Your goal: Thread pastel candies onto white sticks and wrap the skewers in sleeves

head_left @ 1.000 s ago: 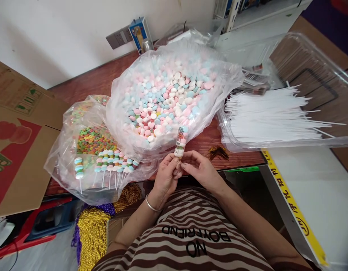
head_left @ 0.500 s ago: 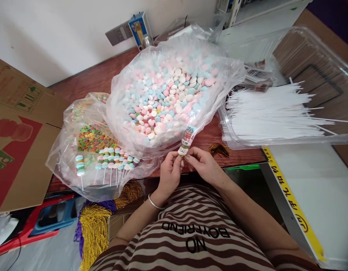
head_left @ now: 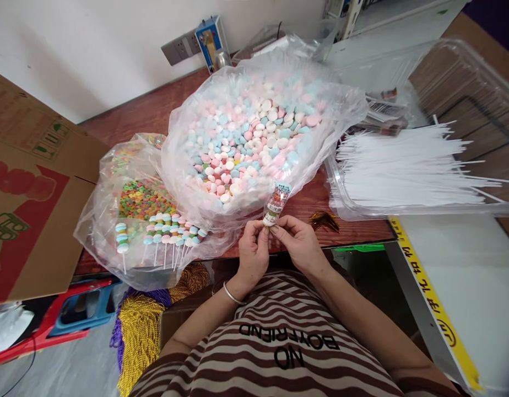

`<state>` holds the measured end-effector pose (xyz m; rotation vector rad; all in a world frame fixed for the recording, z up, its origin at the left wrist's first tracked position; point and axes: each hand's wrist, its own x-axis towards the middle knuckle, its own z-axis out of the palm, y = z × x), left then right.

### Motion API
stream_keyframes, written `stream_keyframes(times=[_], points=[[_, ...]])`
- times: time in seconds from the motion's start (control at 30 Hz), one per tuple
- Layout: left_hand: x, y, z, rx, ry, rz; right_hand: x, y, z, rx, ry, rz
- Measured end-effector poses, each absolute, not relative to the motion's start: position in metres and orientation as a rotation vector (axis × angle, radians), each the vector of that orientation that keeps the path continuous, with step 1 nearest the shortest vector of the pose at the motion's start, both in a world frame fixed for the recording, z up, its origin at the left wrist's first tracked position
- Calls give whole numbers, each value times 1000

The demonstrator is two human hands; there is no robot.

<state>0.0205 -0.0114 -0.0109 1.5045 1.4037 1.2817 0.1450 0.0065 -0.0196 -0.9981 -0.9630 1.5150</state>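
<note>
A candy lollipop in a small printed clear wrapper (head_left: 278, 199) stands upright between my hands at the table's front edge. My left hand (head_left: 254, 252) pinches the gathered bottom of the wrapper between thumb and finger. From the other side my right hand (head_left: 301, 243) pinches the same spot; its fingertips meet the left ones. Whatever lies inside the pinch, stick or tie, is hidden. Just right of my right hand are some shiny gold twist ties (head_left: 324, 220). Beyond the wrapper spreads a big clear bag of pink, white and blue candies (head_left: 233, 140).
Several unwrapped candy lollipops (head_left: 167, 229) lie on a bag of colourful ring candies (head_left: 141, 199) at left. A clear tub (head_left: 337, 201) of white sticks (head_left: 399, 165) is at right. A cardboard box (head_left: 31, 187) stands far left; gold bead strings (head_left: 139, 342) hang below the table.
The whole view has shifted slightly, so things appear a little further right. Both hands keep pinching the wrapper's bottom, with the fingers moved only slightly.
</note>
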Motion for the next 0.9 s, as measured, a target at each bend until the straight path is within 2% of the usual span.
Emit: stream_keyframes(times=[0.13, 0.23, 0.4, 0.47, 0.53, 0.63, 0.77, 0.9], points=[[8, -5, 3, 1431, 1410, 1371, 164, 7, -7, -912, -1225, 1393], [-11, -8, 21, 1287, 1510, 1348, 184, 7, 14, -862, -1570, 1028], [-42, -34, 47, 921, 804, 735, 197, 6, 46, -700, -2014, 111], [-44, -42, 54, 880, 640, 518, 196, 6, 54, -611, -2129, -130], [-39, -44, 60, 927, 665, 385, 196, 7, 60, -558, -2186, -257], [-23, -39, 61, 1205, 854, 439, 196, 7, 69, -510, -2228, -286], [-13, -20, 48, 1583, 1138, 814, 189, -6, 75, -418, -2297, -158], [-23, -4, 44, 1459, 1316, 1184, 172, -22, 61, -457, -2333, 361]])
